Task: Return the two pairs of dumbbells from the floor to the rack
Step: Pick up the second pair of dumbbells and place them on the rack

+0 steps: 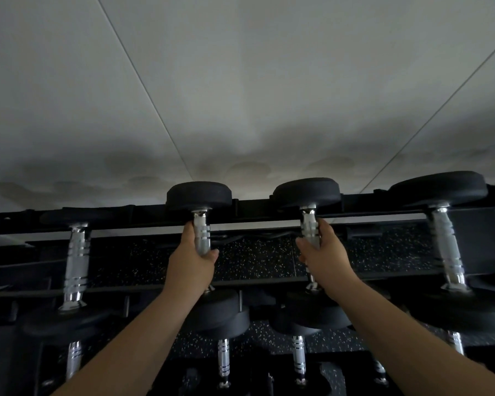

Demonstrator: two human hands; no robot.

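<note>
left hand [190, 260] grip wrapped round chrome handle of left dumbbell [199, 195], right hand [322, 252] grip closed on right dumbbell [307, 192], both dumbbells across the rack [255, 217] top rails, larger dumbbell [443, 224] right of them

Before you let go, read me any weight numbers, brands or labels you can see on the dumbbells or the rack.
None can be read.
Dumbbell in the left hand: its black end shows edge-on, with no marking visible.
Dumbbell in the right hand: its black end likewise shows none.
Neighbouring dumbbells: dark and blurred, with no visible text.
Rack rail: no label shows.
</note>
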